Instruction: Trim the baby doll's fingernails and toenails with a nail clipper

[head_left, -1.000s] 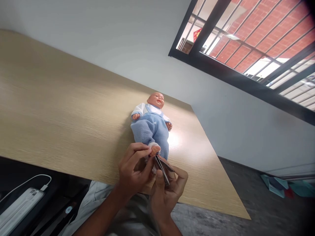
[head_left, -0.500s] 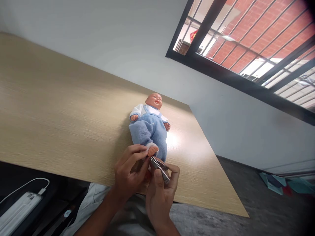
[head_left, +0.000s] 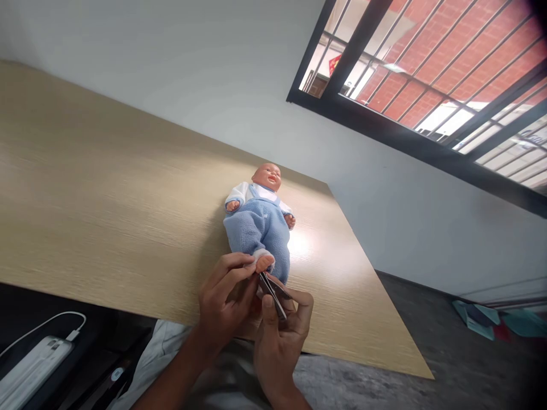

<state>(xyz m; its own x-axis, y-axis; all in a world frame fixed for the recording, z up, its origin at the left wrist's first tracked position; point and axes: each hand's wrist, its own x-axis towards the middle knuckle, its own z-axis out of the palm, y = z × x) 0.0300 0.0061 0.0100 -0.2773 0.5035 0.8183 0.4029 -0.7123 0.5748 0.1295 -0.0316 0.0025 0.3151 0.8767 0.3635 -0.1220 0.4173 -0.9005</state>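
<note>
On its back on the wooden table [head_left: 141, 210] lies a baby doll [head_left: 265, 222] in blue fleece overalls and a white top, its head toward the wall. My left hand [head_left: 226, 296] is closed on the doll's raised foot [head_left: 264, 262], fingers at the white cuff. Gripped between the thumb and fingers of my right hand [head_left: 282, 336] is a metal nail clipper [head_left: 273, 299], its lever spread apart from the body. The clipper's tip is at the underside of the doll's toes or heel; exact contact is hidden. The doll's other foot is mostly covered by my hands.
A white power bank [head_left: 36, 370] with a plugged-in cable lies at the lower left, beyond the table's front edge. A grey wall [head_left: 192, 68] and a barred window [head_left: 419, 74] stand behind the table. Teal and red items [head_left: 482, 319] are on the floor at right.
The nail clipper has turned slightly in my right hand, its rear end shifting left, and my right thumb has moved a little left. My left hand and the doll have hardly moved.
</note>
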